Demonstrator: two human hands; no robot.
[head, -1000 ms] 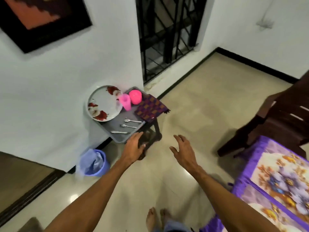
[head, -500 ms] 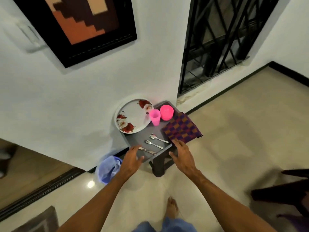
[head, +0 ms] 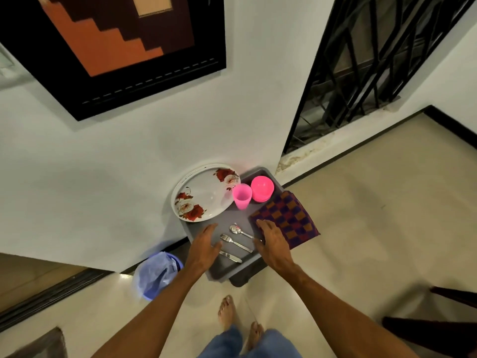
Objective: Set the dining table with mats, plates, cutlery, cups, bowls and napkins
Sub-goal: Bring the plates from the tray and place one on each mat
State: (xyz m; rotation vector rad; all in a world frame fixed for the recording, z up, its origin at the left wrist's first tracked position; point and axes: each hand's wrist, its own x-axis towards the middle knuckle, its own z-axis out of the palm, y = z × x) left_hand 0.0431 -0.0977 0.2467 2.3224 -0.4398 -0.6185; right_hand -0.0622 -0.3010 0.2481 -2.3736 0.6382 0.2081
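Observation:
A grey tray [head: 227,270] sits on a low stool by the wall. Leaning at its back left is a white plate with red flowers [head: 204,193]. A pink cup [head: 241,196] and pink bowls [head: 262,188] stand at the back. A purple and brown checked cloth [head: 291,218] lies over the tray's right side. A spoon [head: 238,231], a fork [head: 235,242] and a knife [head: 231,256] lie in the middle. My left hand [head: 205,245] hovers open over the tray's left part. My right hand [head: 271,241] is open with its fingers on the cloth's near corner.
A blue bin lined with a plastic bag [head: 157,275] stands on the floor left of the stool. A black window grille [head: 374,68] is at the right, a framed picture [head: 116,47] on the wall above. Dark chair legs [head: 451,298] show at the far right.
I have stepped closer to the tray. Both hands moved forward over it; the right hand went from the tray's front edge onto the checked cloth's corner.

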